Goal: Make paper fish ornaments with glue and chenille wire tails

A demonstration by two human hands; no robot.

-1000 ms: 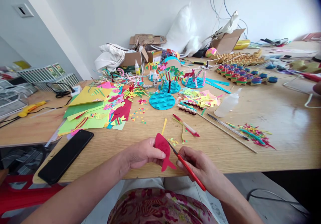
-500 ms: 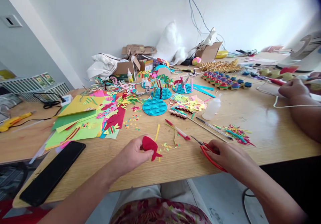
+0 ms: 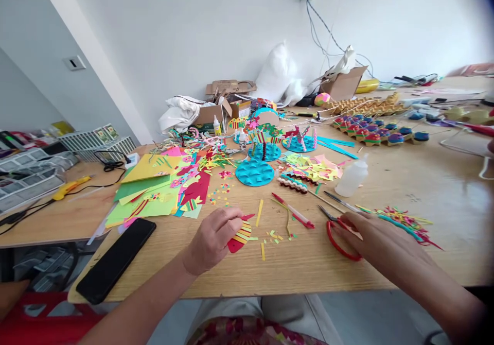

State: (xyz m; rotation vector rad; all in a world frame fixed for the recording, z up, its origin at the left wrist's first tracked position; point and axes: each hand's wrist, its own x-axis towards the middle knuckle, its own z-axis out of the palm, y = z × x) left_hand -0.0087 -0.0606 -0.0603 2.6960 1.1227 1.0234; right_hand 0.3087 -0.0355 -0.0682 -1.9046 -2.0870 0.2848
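My left hand [image 3: 216, 239] pinches a red paper fish [image 3: 240, 238] with yellow stripes and holds it just above the table. Part of the fish is hidden by the fingers. On the right, my right hand [image 3: 368, 237] has its fingers at the handles of red-handled scissors [image 3: 341, 249], whose blades point away to the left, low at the tabletop. Between the hands lie a yellow paper strip [image 3: 260, 212], small yellow and green paper snippets [image 3: 275, 236] and a red pen [image 3: 294, 211].
Coloured paper sheets [image 3: 148, 198] and a black phone [image 3: 116, 260] lie on the left. A blue scalloped disc [image 3: 254, 173], a translucent bottle [image 3: 352, 176] and painted egg-carton pieces [image 3: 380, 130] stand farther back. Coloured scraps [image 3: 401, 220] lie beyond my right hand.
The view has swung left. My left hand has turned the fish from its plain red side to its striped side. My right hand has flattened over the scissors, and the co-worker's arm has mostly left view.
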